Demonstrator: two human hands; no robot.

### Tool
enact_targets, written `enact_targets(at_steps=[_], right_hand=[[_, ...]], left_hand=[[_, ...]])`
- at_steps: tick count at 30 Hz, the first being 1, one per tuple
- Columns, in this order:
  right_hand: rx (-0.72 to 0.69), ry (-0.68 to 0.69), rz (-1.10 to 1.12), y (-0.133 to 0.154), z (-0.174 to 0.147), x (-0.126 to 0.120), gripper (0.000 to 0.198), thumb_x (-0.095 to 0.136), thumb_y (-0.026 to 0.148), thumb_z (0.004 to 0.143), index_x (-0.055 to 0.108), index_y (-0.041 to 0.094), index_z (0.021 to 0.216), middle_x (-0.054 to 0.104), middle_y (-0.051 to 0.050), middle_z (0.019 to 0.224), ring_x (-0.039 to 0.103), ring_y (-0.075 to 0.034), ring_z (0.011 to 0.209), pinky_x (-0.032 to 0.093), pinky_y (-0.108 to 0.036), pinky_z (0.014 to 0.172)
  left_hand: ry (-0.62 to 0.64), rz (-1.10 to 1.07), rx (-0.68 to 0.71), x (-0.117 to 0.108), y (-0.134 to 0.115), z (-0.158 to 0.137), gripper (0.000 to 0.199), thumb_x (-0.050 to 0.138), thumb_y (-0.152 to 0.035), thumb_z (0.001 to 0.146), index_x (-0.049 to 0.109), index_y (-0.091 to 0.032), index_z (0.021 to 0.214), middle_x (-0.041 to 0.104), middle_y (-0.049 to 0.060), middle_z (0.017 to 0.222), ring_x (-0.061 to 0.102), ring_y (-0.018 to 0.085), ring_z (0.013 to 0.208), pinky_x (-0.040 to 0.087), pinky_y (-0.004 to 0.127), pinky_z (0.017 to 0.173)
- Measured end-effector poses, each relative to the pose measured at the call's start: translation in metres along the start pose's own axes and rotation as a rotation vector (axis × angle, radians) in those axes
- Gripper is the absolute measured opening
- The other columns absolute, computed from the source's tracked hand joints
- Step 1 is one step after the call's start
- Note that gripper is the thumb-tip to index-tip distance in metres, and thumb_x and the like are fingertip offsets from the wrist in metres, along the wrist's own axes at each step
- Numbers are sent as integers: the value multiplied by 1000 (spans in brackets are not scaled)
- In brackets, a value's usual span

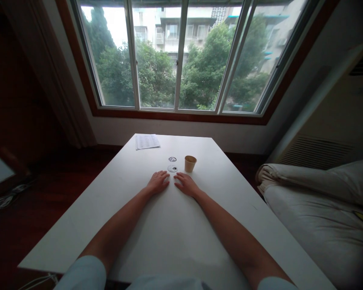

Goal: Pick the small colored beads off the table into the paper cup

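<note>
My left hand (159, 182) lies palm down on the white table (157, 237), fingers stretched forward and holding nothing. Across a small gap, my right hand (186, 183) rests flat in the same way, also with nothing in it. Just beyond my fingertips is a flat round piece with a dark-and-white pattern (172, 168). A smaller round piece of similar look (172, 159) lies behind it; I cannot tell what either one is. A brown paper cup (190, 164) stands upright beyond my right hand, apart from its fingers.
Printed paper sheets (147, 141) lie at the table's far left corner. A sofa with a pale cover (317, 209) stands to the right. Beyond the table is a wide window (178, 60). Cables (9, 197) lie on the floor at left.
</note>
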State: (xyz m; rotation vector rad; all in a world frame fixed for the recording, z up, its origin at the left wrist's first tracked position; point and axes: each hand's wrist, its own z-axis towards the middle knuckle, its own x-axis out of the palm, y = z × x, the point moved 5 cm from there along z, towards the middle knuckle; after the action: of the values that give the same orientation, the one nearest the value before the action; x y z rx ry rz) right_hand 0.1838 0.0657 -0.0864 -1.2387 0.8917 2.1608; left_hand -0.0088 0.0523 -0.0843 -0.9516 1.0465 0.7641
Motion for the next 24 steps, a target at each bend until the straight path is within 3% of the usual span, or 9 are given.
enact_targets(at_steps=[24], right_hand=[[19, 37, -25, 1, 0, 0, 44, 59, 42, 95, 62, 24, 135, 54, -10, 146, 49, -28, 136, 38, -46, 116]], left_hand=[[-7, -2, 7, -1, 1, 0, 49, 49, -44, 95, 54, -29, 142, 44, 7, 156, 37, 27, 145, 26, 50, 122]])
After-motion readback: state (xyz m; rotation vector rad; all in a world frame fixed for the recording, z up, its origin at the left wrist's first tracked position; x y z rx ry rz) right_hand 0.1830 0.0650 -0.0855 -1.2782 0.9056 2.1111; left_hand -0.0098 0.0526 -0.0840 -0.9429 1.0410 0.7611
